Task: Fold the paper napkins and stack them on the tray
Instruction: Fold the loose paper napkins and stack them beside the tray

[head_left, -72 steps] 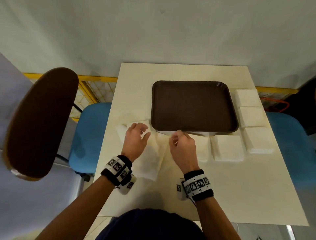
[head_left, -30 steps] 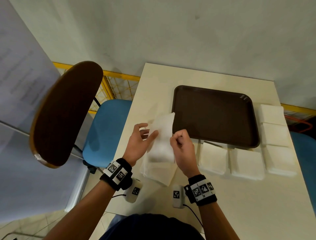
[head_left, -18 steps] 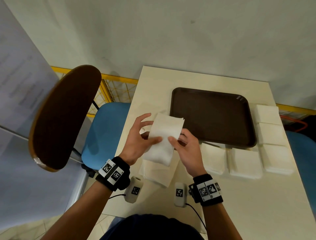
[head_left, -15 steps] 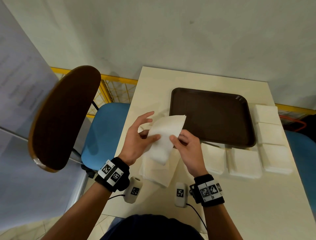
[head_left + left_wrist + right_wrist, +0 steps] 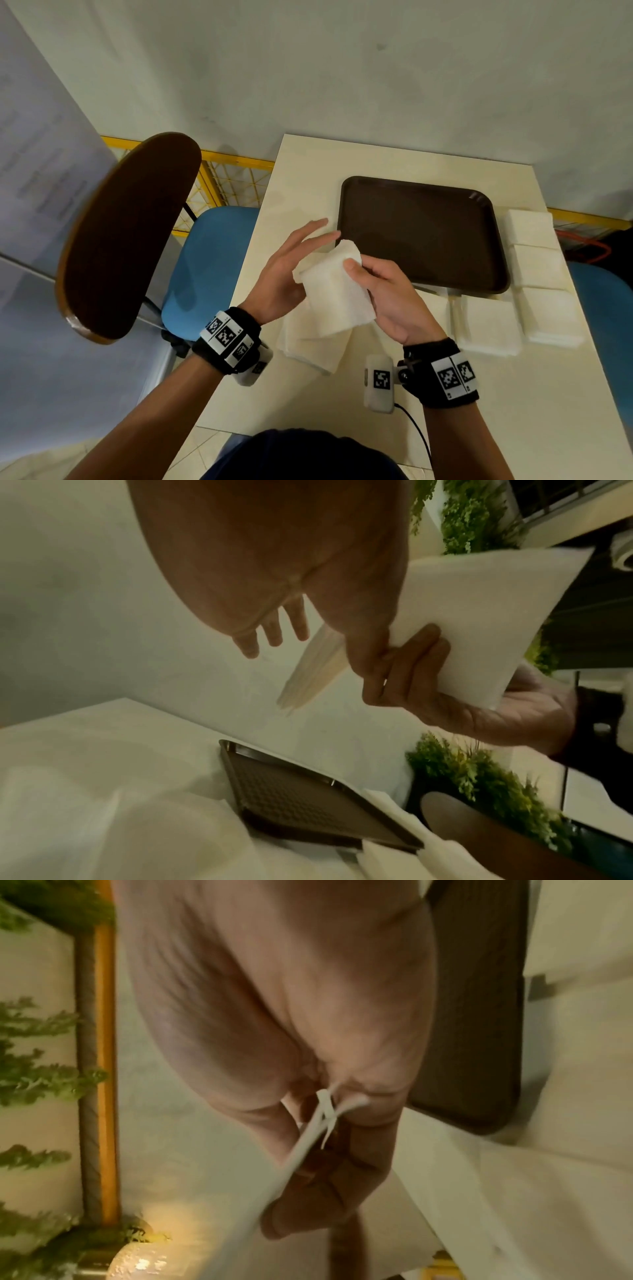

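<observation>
I hold a white paper napkin (image 5: pixel 337 296) above the table's left part, folded over into a small rectangle. My right hand (image 5: pixel 376 291) pinches it, thumb on top near the upper corner and fingers beneath; the right wrist view shows the napkin's edge (image 5: pixel 308 1141) clamped between them. My left hand (image 5: pixel 301 253) lies behind the napkin with straight, spread fingers (image 5: pixel 274 631), its palm against the paper (image 5: pixel 496 610). The brown tray (image 5: pixel 421 236) lies just beyond the hands with nothing on it. A loose unfolded napkin pile (image 5: pixel 308 349) lies under my hands.
Several white napkin stacks (image 5: pixel 537 267) line the tray's right side and front edge (image 5: pixel 486 322). A brown chair back (image 5: pixel 126 236) and blue seat (image 5: pixel 205 267) stand left of the table (image 5: pixel 342 404). Another blue seat (image 5: pixel 603 325) is on the right.
The napkin went from lying on the table to being lifted and held upright, then doubled over into a shorter rectangle. My left fingers have straightened and spread behind it.
</observation>
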`<action>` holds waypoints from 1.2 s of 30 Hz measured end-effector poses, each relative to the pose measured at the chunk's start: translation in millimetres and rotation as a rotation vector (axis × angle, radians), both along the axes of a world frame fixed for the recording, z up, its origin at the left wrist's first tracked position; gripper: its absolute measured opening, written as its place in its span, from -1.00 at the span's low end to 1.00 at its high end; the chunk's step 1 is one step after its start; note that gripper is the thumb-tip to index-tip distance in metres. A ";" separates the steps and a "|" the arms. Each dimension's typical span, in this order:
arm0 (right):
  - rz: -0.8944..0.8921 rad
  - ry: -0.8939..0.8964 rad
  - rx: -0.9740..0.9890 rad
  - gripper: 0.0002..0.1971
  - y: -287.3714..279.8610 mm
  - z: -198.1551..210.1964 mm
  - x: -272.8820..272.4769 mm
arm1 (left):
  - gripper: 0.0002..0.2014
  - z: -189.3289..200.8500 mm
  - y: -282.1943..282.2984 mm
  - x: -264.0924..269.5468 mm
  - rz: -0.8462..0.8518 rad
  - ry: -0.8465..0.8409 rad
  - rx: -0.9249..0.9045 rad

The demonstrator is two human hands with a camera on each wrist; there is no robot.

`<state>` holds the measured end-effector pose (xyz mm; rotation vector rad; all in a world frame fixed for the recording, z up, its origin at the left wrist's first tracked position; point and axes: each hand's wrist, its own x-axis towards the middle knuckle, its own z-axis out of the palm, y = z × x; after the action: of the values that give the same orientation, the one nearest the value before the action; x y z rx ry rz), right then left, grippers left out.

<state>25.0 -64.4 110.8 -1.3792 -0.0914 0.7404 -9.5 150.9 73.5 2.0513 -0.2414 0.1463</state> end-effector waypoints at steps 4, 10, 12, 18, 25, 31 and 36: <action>0.004 -0.049 -0.079 -0.80 -6.6 2.9 2.0 | -0.67 -3.7 8.9 10.2 0.170 0.252 -0.153; -0.141 -0.207 -0.228 -0.94 -10.7 -1.6 8.6 | -0.63 7.1 4.9 3.7 0.113 0.250 -0.293; -0.201 -0.276 -0.275 -0.96 -7.7 -4.8 10.2 | -0.59 1.4 5.5 2.6 0.118 0.352 -0.350; -0.215 -0.239 -0.253 -0.84 -1.2 -15.6 9.4 | -0.56 -3.1 2.3 0.9 0.062 0.503 -0.526; -0.252 -0.297 -0.333 -0.81 2.5 -23.7 8.1 | -0.55 -1.5 1.9 1.6 0.046 0.571 -0.546; -0.232 -0.371 -0.423 -0.85 -0.5 -25.1 8.7 | -0.58 5.9 3.4 3.0 0.025 0.620 -0.508; -0.273 -0.417 -0.489 -0.86 1.3 -25.1 8.5 | -0.66 16.0 2.1 6.4 0.104 0.665 -0.654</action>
<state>33.6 -63.1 85.7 -1.9549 -0.0483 0.2395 -3.1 153.0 89.5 1.3612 0.2969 -0.3528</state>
